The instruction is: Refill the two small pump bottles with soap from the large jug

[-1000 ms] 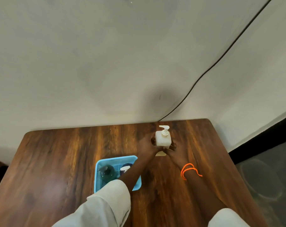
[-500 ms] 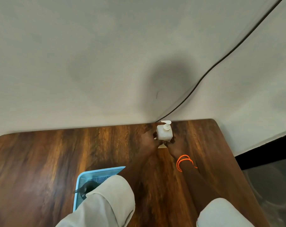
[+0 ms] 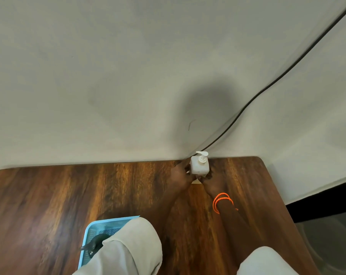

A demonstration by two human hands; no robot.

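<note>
Hands are both sitting at the far edge of the tabletop (image 3: 49, 205), close to the wall (image 3: 128, 76). I am seeing the left hand (image 3: 179, 173) gripping the left side of a white pump bottle (image 3: 200, 165), fingers curled round it. The right hand (image 3: 209, 184) is holding the same bottle low on its right side; its fingertips are mostly hidden behind the bottle, so I cannot tell exactly how they are lying. The bottle is standing upright, its white pump head (image 3: 202, 154) pointing left. An orange bracelet (image 3: 222, 201) is looping twice round the right wrist. Nearer to me, a light blue basket (image 3: 92, 233) is resting on the tabletop, largely covered by the pale left sleeve (image 3: 128, 249). A dark bottle (image 3: 93, 244) is lying or leaning in the basket; I cannot tell which. A black cable (image 3: 267, 90) is running diagonally down the wall toward the bottle.
</note>
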